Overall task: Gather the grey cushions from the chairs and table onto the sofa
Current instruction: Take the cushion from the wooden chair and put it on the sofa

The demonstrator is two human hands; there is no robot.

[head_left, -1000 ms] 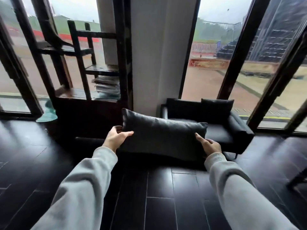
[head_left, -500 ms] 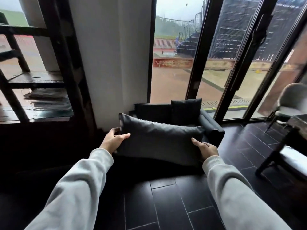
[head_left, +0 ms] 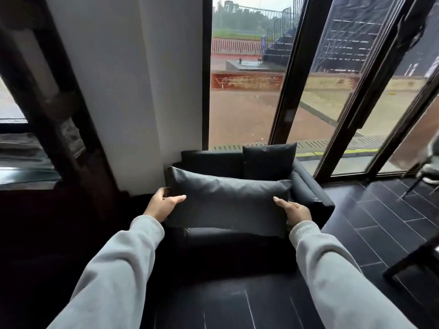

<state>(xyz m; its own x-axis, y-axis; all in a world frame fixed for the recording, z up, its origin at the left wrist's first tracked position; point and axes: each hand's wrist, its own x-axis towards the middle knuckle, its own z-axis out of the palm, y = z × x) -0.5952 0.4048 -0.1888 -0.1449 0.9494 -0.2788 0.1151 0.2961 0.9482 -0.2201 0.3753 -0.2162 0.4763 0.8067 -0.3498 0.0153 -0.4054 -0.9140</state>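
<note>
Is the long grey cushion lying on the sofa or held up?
Held up: both hands, left hand and right hand, grip the cushion ends above the sofa.

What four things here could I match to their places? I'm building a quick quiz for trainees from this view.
Things:
1. long grey cushion
2. square dark cushion
3. left hand
4. right hand

Places:
A. propped against the sofa backrest
B. grip on the long cushion's right end
C. held in front of the sofa, between both hands
D. grip on the long cushion's left end

Pairs: 1-C, 2-A, 3-D, 4-B
</note>
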